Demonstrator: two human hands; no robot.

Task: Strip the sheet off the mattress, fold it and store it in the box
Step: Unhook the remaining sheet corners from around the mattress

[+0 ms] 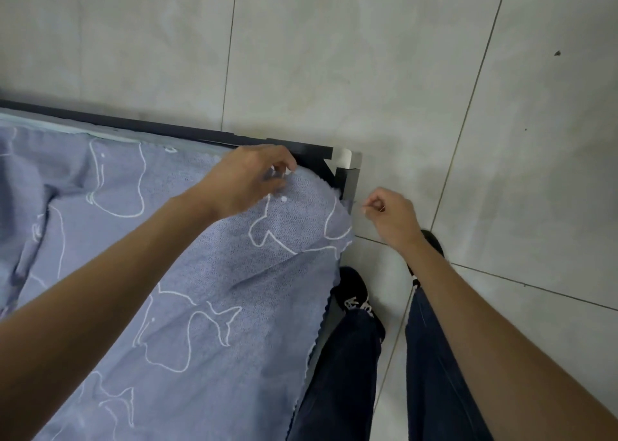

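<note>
A blue-grey sheet point(207, 273) printed with white whale outlines covers the mattress, whose pale edge point(50, 124) shows at the far left. My left hand point(247, 179) rests at the sheet's far corner, with thumb and fingers pinched on the fabric by the bed frame. Over the floor just right of that corner, my right hand point(391, 214) is curled, fingertips pinched together, with nothing clearly in it. It does not touch the sheet. No box is in view.
The black metal bed frame point(200, 133) runs along the far side to a corner post point(347, 169). Grey tiled floor point(434, 89) lies beyond and to the right. My legs and black shoes point(354, 293) stand beside the bed.
</note>
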